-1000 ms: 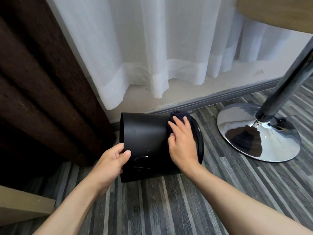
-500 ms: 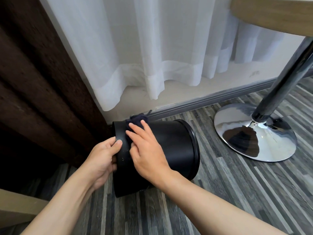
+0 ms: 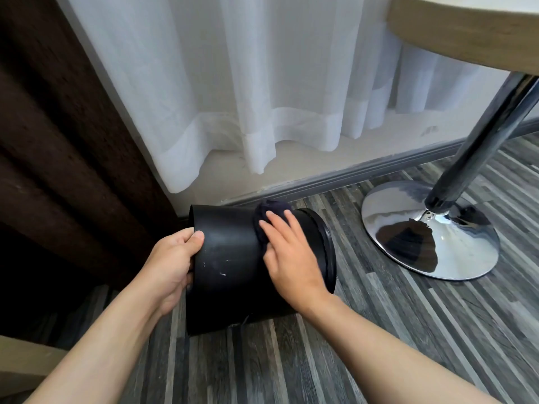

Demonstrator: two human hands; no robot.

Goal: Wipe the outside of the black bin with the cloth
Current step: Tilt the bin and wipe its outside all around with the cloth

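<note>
Bin [image 3: 233, 258]: black, lying on its side at centre frame on the grey striped floor [image 3: 379, 330], rim end toward the right, a few pale specks on its wall.
Left hand [image 3: 172, 263]: clenched around the bin's left end, thumb on the outer wall, fingers hidden behind the edge.
Right hand [image 3: 291, 258]: flat, fingers spread, pressing the cloth onto the bin's upper wall near the rim.
Cloth [image 3: 269, 209]: dark, bunched, peeking out beyond the fingertips.
Table base [image 3: 431, 231]: chrome disc and pole, right of the bin, apart from it.
Curtains: white sheer [image 3: 248, 97] behind; brown drape [image 3: 58, 141] upper left.
</note>
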